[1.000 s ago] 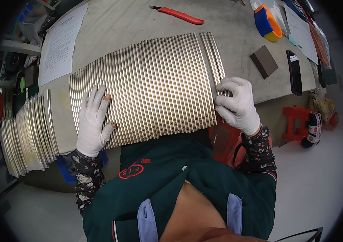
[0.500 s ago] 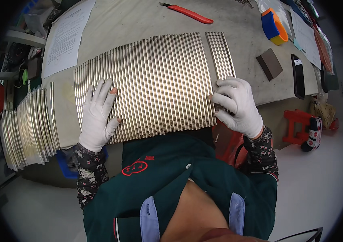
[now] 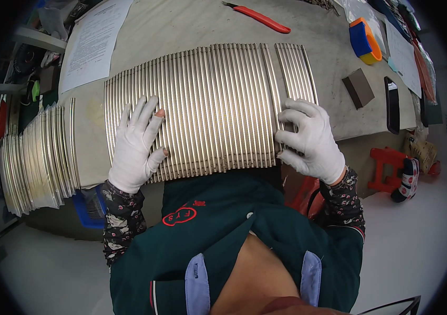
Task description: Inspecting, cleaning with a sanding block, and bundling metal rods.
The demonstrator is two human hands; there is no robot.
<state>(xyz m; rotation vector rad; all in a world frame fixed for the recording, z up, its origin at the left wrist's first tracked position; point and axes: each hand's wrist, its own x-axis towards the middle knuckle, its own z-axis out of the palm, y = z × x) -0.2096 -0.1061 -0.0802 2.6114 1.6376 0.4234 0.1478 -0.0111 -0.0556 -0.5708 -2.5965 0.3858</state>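
A wide row of thin, shiny metal rods lies side by side on the grey table. My left hand, in a white glove with bare thumb and index tips, rests spread on the left part of this row. At the row's right end my gloved right hand has its fingers bent and apart, the tips touching the rods there. A smaller group of rods lies just right of the row, its near part hidden under my right hand. No rod is lifted in either hand.
Wrapped rods are stacked at the left, a loose rod beside them. A red-handled cutter, a tape roll, a brown block and a phone lie beyond. A blue basket sits below the table edge.
The whole view has shifted slightly, so things appear a little further right. At the row's right end, a rod now stands slightly apart beside my right fingertips. My left hand keeps its place on the rods.
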